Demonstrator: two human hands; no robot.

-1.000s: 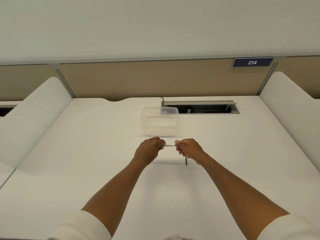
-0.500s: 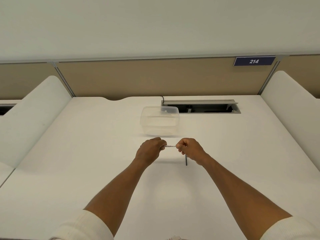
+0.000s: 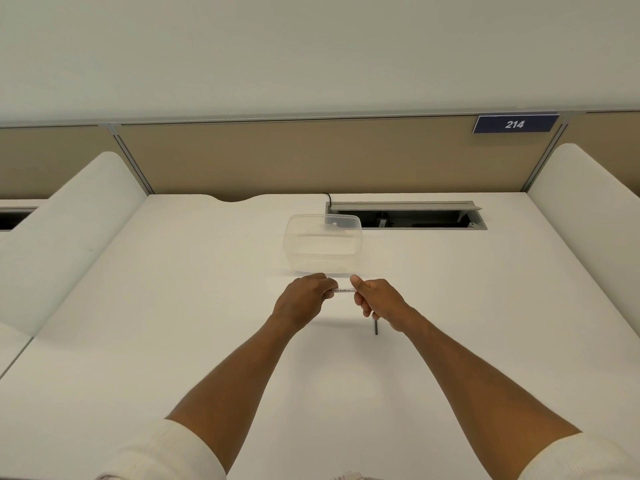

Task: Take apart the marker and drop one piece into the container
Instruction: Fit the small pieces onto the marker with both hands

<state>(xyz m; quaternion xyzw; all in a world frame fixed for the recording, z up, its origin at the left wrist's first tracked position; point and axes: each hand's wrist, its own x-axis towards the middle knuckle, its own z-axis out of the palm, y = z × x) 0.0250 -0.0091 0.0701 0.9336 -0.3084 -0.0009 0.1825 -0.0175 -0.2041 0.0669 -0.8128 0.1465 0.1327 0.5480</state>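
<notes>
**Both hands grip a whiteboard marker just before a clear tub**

The left hand (image 3: 304,299) and the right hand (image 3: 375,299) hold a slim white marker (image 3: 343,290) level between them, above the middle of the desk (image 3: 173,323). Each hand has its fingers curled round one end, so only a short stretch of the smooth, cylindrical barrel shows in the gap, with a line of small dark print running along it. The right thumb lies along the top of the barrel. Whether the marker is in one piece or partly pulled apart cannot be told, as the ends are hidden in the fists.

A thin, dark, straight rod (image 3: 375,327) sticks out below the right hand, pointing toward the desk's near edge; I cannot tell whether it lies on the surface or is held.

Just beyond the hands, toward the desk's far edge, stands the container (image 3: 322,244): a clear plastic tub, rectangular with rounded corners, thin glossy walls and an open top.

The desk is matte white and flat. Along its far edge sits a grey metal cable tray (image 3: 405,216) with its flap raised, beneath a tan fabric partition (image 3: 311,157) bearing a blue plate reading 214 (image 3: 515,124). Ribbed cream sleeves (image 3: 166,452) cover the upper arms.
</notes>
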